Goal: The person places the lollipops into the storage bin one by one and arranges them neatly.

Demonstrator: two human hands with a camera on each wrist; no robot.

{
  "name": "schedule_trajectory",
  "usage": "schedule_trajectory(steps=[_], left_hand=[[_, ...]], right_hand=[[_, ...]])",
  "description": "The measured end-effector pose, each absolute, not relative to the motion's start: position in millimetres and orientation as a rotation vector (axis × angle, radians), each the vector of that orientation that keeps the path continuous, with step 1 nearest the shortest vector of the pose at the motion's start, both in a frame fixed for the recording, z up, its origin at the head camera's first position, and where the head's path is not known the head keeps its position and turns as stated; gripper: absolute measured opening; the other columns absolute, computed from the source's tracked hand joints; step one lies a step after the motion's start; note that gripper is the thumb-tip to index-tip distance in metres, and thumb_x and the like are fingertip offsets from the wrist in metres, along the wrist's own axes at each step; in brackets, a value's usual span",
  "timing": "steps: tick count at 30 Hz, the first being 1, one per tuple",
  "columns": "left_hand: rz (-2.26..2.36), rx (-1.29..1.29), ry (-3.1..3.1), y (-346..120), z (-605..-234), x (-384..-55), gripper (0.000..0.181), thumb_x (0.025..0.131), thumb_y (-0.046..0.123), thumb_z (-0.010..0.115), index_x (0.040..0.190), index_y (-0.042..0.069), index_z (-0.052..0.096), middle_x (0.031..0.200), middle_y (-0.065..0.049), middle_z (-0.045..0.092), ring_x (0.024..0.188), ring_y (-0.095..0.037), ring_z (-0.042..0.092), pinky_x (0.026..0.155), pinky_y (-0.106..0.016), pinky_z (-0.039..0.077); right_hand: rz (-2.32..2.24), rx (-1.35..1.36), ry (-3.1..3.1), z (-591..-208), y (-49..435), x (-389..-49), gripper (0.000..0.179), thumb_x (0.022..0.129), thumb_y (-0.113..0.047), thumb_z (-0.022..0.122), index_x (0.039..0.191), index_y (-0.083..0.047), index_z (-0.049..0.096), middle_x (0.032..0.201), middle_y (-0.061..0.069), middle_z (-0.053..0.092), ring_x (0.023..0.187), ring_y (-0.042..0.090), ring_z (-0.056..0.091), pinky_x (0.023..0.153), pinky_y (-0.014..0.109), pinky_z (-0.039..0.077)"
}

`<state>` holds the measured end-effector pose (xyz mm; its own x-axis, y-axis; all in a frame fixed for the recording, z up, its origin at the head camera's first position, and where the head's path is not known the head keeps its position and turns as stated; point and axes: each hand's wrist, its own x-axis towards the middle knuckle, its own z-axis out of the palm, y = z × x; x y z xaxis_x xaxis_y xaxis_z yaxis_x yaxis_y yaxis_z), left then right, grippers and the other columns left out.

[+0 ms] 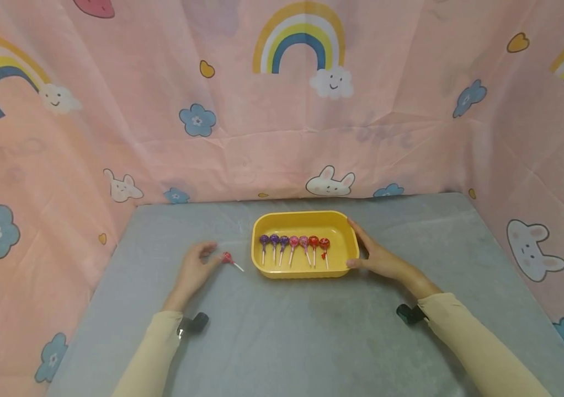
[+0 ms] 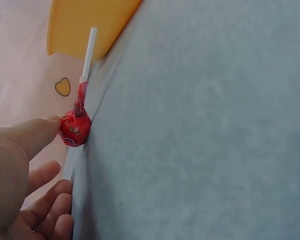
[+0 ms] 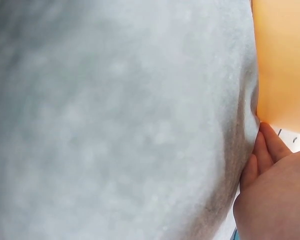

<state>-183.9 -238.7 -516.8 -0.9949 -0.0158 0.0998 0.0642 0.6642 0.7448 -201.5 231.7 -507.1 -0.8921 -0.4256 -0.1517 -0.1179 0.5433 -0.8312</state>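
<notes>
One red-wrapped lollipop (image 1: pixel 227 257) lies on the grey table, left of the yellow tray (image 1: pixel 304 274), its white stick pointing toward the tray. The thumb of my left hand (image 1: pixel 194 271) touches its candy head (image 2: pixel 75 129); the other fingers are apart from it, loosely bent. Inside the tray several lollipops form a row with sticks toward me: purple (image 1: pixel 274 239) at left, pink (image 1: pixel 294 241) in the middle, red (image 1: pixel 314 241) at right. My right hand (image 1: pixel 383 260) holds the tray's right end, thumb over the near rim and fingers along the far corner.
A grey cloth (image 1: pixel 282 331) covers the table. Behind and at both sides hangs a pink curtain (image 1: pixel 242 149) printed with rainbows, flowers and rabbits. Dark wrist cameras (image 1: pixel 197 322) sit at both sleeves.
</notes>
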Motion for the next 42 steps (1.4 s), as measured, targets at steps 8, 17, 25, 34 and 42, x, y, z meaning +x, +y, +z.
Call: schedule_trajectory(steps=[8,17,25,34,42], left_hand=[[-1.167,-0.044,-2.809,-235,-516,-189,0.044,0.088,0.030,0.075,0.121,0.003,0.067,0.123,-0.019,0.064,0.115,-0.035,0.060,0.099,-0.049,0.049],[-1.151,-0.044,-2.814,-233,-519,-186,0.037,0.088,0.031,0.074,0.114,0.005,0.071,0.118,-0.018,0.062,0.111,-0.033,0.058,0.099,-0.049,0.046],[-1.154,-0.059,-2.799,-229,-520,-186,0.032,0.084,0.030,0.079,0.107,0.008,0.074,0.111,-0.015,0.062,0.108,-0.031,0.056,0.096,-0.045,0.043],[-1.131,-0.127,-2.753,-227,-520,-184,0.029,0.081,0.024,0.081,0.104,0.008,0.076,0.104,-0.015,0.065,0.103,-0.031,0.058,0.092,-0.044,0.041],[-1.190,-0.102,-2.798,-221,-504,-185,0.030,0.088,0.033,0.075,0.111,0.014,0.074,0.113,-0.010,0.065,0.112,-0.029,0.059,0.100,-0.049,0.046]], right_hand=[[-1.293,-0.436,2.445,-507,231,-203,0.105,0.088,-0.033,0.073,0.156,-0.046,-0.006,0.169,0.012,-0.002,0.155,0.042,0.002,0.117,0.073,0.008],[-1.257,-0.425,2.453,-509,233,-203,0.105,0.088,-0.036,0.073,0.156,-0.046,-0.007,0.169,0.013,-0.003,0.154,0.044,0.002,0.116,0.073,0.009],[-1.285,-0.435,2.452,-508,232,-203,0.105,0.088,-0.034,0.073,0.156,-0.045,-0.006,0.169,0.012,-0.002,0.155,0.043,0.002,0.117,0.072,0.008],[-1.270,-0.428,2.454,-506,230,-202,0.105,0.088,-0.034,0.073,0.157,-0.042,-0.006,0.169,0.013,-0.001,0.154,0.043,0.002,0.117,0.072,0.009],[-1.242,-0.407,2.459,-505,229,-201,0.106,0.088,-0.037,0.073,0.158,-0.039,-0.007,0.169,0.015,-0.002,0.154,0.045,0.002,0.117,0.073,0.008]])
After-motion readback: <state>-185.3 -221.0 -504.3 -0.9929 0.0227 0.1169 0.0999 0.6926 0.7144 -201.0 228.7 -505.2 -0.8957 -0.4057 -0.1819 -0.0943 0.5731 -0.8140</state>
